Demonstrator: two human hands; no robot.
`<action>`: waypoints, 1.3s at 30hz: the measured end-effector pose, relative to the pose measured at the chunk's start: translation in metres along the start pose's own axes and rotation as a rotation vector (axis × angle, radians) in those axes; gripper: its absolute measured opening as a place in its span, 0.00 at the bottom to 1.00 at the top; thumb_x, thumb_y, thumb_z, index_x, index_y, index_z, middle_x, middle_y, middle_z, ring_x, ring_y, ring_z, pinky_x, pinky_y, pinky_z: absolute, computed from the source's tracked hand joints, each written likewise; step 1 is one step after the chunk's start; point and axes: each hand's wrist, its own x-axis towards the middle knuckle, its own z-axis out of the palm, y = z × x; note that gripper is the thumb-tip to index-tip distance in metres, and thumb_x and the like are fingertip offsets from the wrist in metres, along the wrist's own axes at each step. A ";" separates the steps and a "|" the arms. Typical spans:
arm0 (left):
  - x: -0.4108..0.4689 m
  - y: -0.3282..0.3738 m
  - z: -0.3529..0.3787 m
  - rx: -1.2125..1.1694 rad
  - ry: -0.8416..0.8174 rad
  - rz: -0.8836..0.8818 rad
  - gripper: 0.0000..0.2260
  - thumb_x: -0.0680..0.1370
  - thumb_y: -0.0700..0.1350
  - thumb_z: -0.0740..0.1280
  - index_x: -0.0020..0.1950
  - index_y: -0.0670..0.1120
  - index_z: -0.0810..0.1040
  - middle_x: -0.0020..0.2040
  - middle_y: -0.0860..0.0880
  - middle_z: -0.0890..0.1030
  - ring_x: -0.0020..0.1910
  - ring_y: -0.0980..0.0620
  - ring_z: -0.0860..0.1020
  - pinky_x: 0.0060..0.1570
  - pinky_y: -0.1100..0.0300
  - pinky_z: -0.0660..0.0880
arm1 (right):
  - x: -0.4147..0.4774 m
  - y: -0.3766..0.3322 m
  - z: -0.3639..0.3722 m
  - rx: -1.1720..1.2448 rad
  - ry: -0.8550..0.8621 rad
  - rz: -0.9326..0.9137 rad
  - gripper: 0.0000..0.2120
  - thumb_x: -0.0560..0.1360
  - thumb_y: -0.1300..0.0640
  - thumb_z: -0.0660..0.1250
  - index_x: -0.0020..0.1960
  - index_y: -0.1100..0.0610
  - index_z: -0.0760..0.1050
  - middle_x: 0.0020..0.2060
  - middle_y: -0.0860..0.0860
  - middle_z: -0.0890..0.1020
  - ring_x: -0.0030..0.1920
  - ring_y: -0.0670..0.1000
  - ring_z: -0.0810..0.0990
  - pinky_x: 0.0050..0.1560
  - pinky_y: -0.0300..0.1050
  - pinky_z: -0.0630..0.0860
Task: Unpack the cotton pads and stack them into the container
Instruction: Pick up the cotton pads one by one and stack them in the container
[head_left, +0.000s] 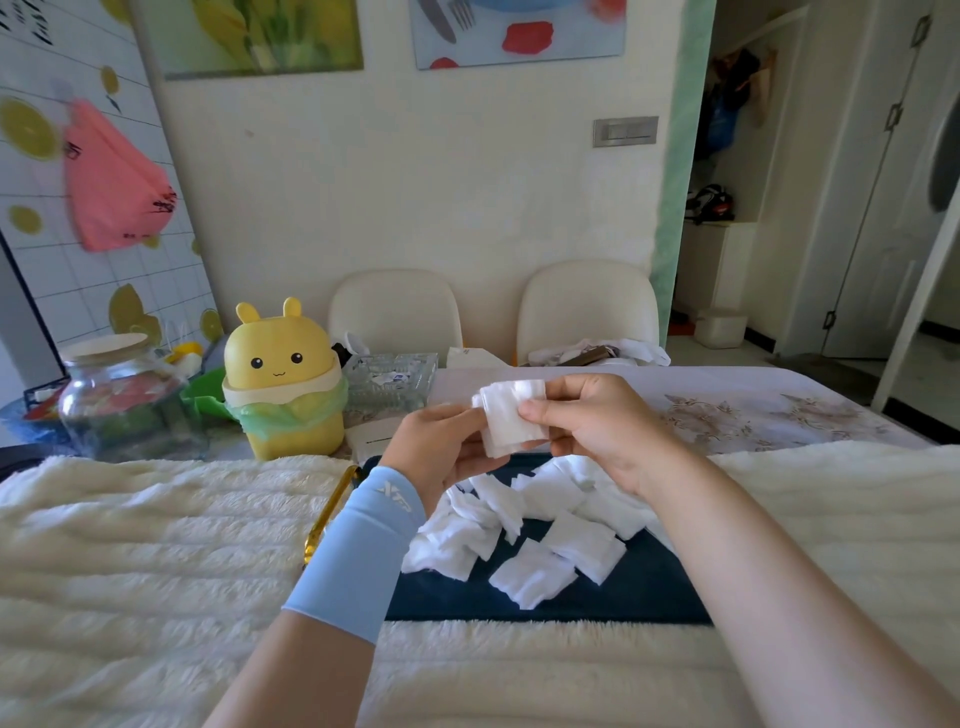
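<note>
A small stack of white square cotton pads (506, 415) is held up above the table between both hands. My left hand (441, 452), with a light blue wrist sleeve, grips its lower left side. My right hand (597, 421) pinches its right edge with thumb and fingers. Below them several loose cotton pads (530, 530) lie scattered on a dark blue tray (623, 597) with a gold handle (330, 512). A container for the pads cannot be told apart among the things behind.
A fluffy cream cover (156, 561) surrounds the tray. Behind stand a yellow cartoon bin (283, 379), a glass jar (117, 397), a cut-glass dish (389, 382) and two cream chairs (587, 306). An open doorway lies at the right.
</note>
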 end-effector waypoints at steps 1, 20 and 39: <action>0.000 0.000 0.000 -0.015 -0.006 -0.004 0.09 0.81 0.39 0.64 0.57 0.37 0.80 0.50 0.38 0.85 0.50 0.43 0.85 0.49 0.54 0.82 | 0.000 0.000 0.000 -0.033 0.019 -0.008 0.06 0.73 0.63 0.75 0.49 0.57 0.84 0.44 0.55 0.88 0.44 0.58 0.87 0.46 0.51 0.81; 0.000 0.001 -0.003 -0.219 -0.004 -0.044 0.10 0.80 0.42 0.67 0.58 0.37 0.78 0.53 0.38 0.84 0.52 0.41 0.84 0.47 0.55 0.83 | 0.001 -0.006 -0.002 0.026 0.212 -0.003 0.04 0.77 0.54 0.73 0.50 0.52 0.85 0.35 0.46 0.85 0.32 0.45 0.81 0.37 0.41 0.77; -0.004 0.003 0.005 -0.076 -0.062 0.007 0.13 0.82 0.43 0.64 0.60 0.36 0.80 0.52 0.37 0.85 0.52 0.42 0.84 0.45 0.56 0.83 | -0.005 -0.007 0.011 -0.263 0.201 -0.132 0.03 0.73 0.52 0.77 0.44 0.51 0.84 0.38 0.44 0.85 0.35 0.40 0.81 0.40 0.38 0.77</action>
